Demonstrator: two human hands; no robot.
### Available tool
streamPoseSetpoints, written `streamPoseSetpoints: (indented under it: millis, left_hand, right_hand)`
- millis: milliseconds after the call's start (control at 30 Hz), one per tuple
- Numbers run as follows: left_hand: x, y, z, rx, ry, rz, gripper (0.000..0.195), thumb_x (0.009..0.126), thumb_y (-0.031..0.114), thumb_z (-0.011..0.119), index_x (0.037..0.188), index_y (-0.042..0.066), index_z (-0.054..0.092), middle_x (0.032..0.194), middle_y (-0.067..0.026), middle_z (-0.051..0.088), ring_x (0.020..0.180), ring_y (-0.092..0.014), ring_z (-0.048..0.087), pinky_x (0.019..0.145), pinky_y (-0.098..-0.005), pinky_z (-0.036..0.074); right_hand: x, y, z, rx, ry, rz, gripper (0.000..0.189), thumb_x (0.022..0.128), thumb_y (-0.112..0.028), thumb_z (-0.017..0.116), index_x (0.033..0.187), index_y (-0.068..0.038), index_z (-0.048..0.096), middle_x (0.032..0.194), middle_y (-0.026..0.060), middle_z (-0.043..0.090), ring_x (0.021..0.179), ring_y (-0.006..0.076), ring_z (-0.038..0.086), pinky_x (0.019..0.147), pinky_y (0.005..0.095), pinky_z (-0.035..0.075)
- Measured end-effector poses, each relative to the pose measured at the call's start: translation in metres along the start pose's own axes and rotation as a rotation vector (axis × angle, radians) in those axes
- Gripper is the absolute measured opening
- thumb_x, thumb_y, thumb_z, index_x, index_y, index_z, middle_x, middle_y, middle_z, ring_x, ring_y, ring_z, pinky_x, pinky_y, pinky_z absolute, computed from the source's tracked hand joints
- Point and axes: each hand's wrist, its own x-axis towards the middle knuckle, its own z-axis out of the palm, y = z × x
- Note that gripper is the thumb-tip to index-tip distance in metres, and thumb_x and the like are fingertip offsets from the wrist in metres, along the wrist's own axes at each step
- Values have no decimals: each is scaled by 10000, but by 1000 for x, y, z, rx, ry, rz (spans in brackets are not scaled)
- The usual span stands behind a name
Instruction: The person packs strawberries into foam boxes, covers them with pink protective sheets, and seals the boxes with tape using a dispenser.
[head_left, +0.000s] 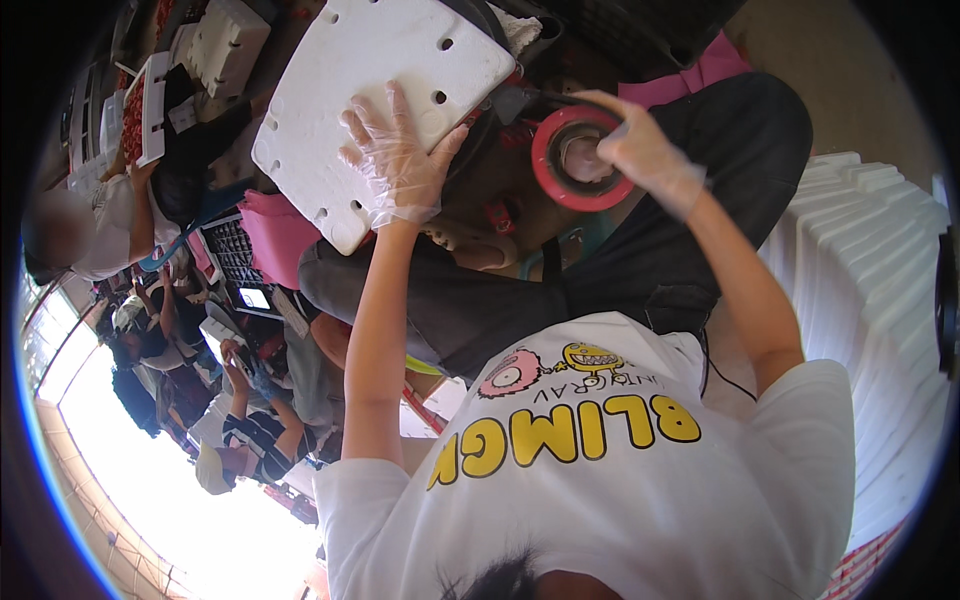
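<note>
My left hand (401, 169), in a clear plastic glove, lies flat with fingers spread on a white foam box lid (315, 97). Small round holes run along the lid's edges, and it sits tilted in front of my knees. To its right, my right hand (641, 146), also gloved and slightly blurred, grips a red-rimmed roll of tape (551, 161). A dark piece (514, 101) lies between the roll and the lid's right corner; whether it belongs to a tape dispenser I cannot tell. Whatever is under the lid is mostly hidden.
Stacked white foam pieces (862, 247) rise at my right. Pink sheets (277, 232) hang beside the lid, near a black crate (232, 247). At far left a person holds a white tray (154, 109) of small red items; other people work below.
</note>
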Motion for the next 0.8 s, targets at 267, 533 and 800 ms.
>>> streamPoseSetpoints:
  millis: [267, 533, 800]
  left_hand:
    - [6, 3, 6, 16, 16, -5, 896, 854, 666, 466, 1510, 122, 188, 1513, -296, 163, 1403, -481, 116, 1045, -671, 145]
    - [9, 14, 9, -49, 42, -97, 813, 905, 632, 383, 1508, 118, 200, 1516, -296, 156, 1409, -479, 107, 1041, -685, 143]
    - [9, 17, 5, -9, 45, -201, 812, 891, 670, 351, 1505, 151, 234, 1519, -281, 174, 1427, -440, 85, 1039, -705, 131]
  right_hand:
    - [61, -8, -59, -93, -270, -33, 391, 628, -50, 496, 981, 44, 636, 716, -10, 575, 584, 92, 484, 566, 242, 446]
    - [-61, 66, 110, 385, 218, 194, 594, 634, 41, 592, 1227, 14, 577, 740, 44, 603, 648, 95, 547, 630, 225, 426]
    - [32, -49, -100, -367, 507, -223, 508, 649, 8, 549, 1157, -4, 563, 678, -14, 520, 591, 93, 486, 547, 247, 394]
